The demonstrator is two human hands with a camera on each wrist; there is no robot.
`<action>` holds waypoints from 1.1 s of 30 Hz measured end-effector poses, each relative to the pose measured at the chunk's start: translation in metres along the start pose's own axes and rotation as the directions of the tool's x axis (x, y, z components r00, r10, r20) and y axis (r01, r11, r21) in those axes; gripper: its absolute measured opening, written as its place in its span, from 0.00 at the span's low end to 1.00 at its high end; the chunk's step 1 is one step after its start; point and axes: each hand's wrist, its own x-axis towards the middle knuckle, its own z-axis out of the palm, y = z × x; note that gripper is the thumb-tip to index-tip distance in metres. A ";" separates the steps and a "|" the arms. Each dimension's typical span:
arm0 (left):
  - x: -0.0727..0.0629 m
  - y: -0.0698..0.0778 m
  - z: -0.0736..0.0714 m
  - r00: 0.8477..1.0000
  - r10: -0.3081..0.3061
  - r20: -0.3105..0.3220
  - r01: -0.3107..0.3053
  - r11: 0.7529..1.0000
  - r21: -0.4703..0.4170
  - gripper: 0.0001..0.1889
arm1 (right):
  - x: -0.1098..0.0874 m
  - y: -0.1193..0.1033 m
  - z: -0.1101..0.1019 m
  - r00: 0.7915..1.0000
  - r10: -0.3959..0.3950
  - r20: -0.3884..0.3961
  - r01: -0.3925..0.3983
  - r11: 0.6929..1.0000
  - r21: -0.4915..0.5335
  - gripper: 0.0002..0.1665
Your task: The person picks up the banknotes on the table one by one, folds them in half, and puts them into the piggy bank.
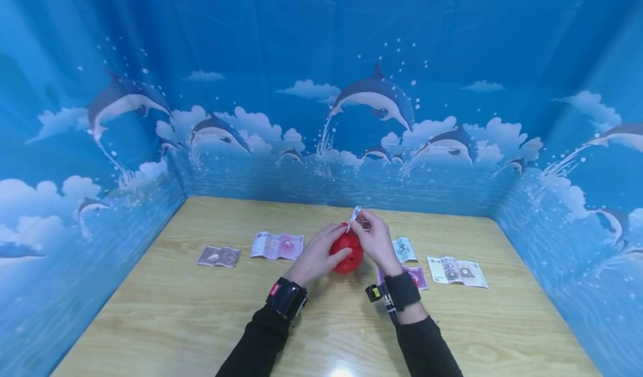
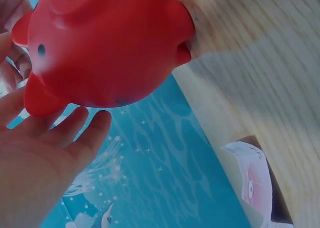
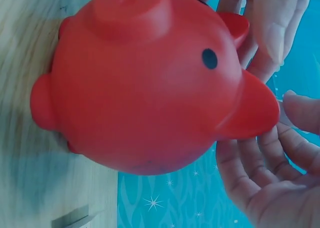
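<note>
A red piggy bank [image 1: 353,244] with pointed ears and black eyes stands on the table between the two hands. My left hand [image 1: 317,254] holds it from the left side, fingers over its top and thumb across its front. Above it, my right hand [image 1: 377,244] pinches a folded pale banknote [image 1: 355,214] between thumb and fingers, right at the pig's top. In the right wrist view the pig's ear [image 3: 255,110] overlaps the right fingers. The pig's body hides the lower end of the banknote there.
On the wooden table [image 1: 201,310], a brownish banknote [image 1: 219,256] and a pink banknote [image 1: 277,246] lie left. At right lie a greenish banknote [image 1: 403,249], a purple one [image 1: 418,277] partly behind the right wrist, and a pale one [image 1: 457,271]. A blue dolphin-print curtain [image 1: 281,181] encloses the table.
</note>
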 end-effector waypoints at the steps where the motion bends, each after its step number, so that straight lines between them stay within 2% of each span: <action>1: 0.000 0.000 0.001 1.000 0.003 -0.002 -0.003 1.000 0.002 0.32 | 0.000 0.000 0.000 1.000 -0.004 -0.004 0.004 1.000 -0.010 0.10; 6: 0.000 -0.001 0.003 1.000 0.015 -0.015 -0.015 1.000 -0.003 0.32 | 0.000 0.000 0.001 1.000 -0.022 -0.018 0.022 0.999 -0.048 0.08; 12: 0.001 -0.002 0.007 0.999 0.031 -0.028 -0.031 1.000 -0.003 0.33 | 0.000 0.002 0.003 1.000 -0.016 -0.023 0.015 0.998 -0.053 0.10; 20: 0.000 0.000 0.010 1.000 -0.018 -0.006 0.018 1.000 -0.016 0.36 | 0.000 0.002 0.002 1.000 0.007 -0.016 -0.008 0.998 -0.061 0.10; 27: 0.001 0.000 0.009 1.000 -0.009 -0.015 0.009 1.000 0.013 0.35 | 0.000 0.000 0.000 1.000 0.001 -0.003 -0.001 0.996 -0.089 0.08; 33: 0.001 -0.001 0.011 1.000 -0.029 -0.009 0.029 0.999 0.017 0.36 | 0.000 0.000 0.000 1.000 0.001 0.013 0.000 0.995 -0.100 0.10</action>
